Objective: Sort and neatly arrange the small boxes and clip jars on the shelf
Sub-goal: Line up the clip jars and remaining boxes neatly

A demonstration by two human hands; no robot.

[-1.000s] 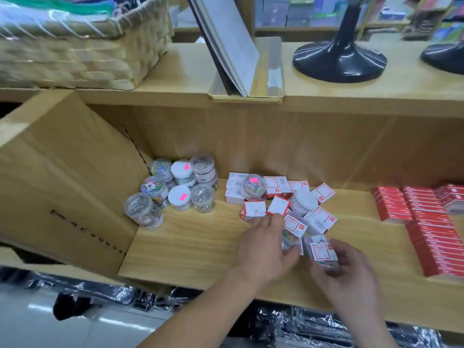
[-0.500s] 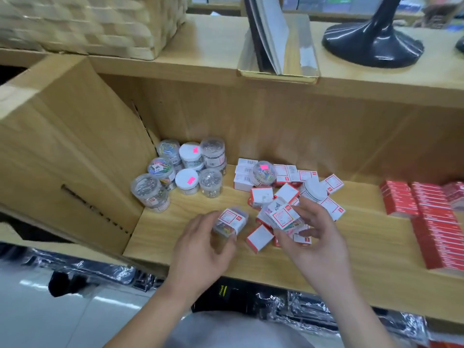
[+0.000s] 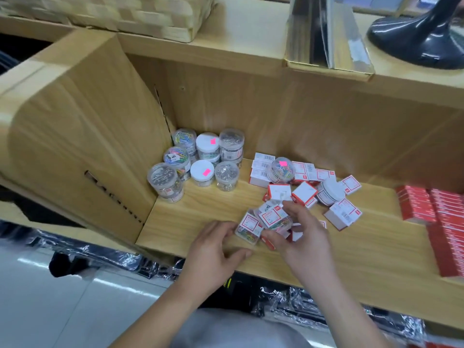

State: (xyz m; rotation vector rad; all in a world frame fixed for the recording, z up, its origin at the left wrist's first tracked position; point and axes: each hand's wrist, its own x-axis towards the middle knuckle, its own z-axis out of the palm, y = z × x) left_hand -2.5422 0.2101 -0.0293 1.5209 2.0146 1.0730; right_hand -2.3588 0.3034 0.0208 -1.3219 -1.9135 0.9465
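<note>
Shelf (image 3: 200, 217): R hand (image 3: 306, 243) prob. on box (image 3: 272, 217)

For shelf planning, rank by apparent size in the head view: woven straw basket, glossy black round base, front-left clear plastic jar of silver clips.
1. woven straw basket, cropped by the frame
2. glossy black round base, also cropped
3. clear plastic jar of silver clips, clearly smallest

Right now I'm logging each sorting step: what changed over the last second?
The left hand left the pile of small boxes, took a clear clip box and lowered it to the shelf front, where its fingertips touch it. The right hand reached into the pile and now grips a second clear box beside the first. The jar cluster at the left and the red boxes at the right stayed put.
</note>
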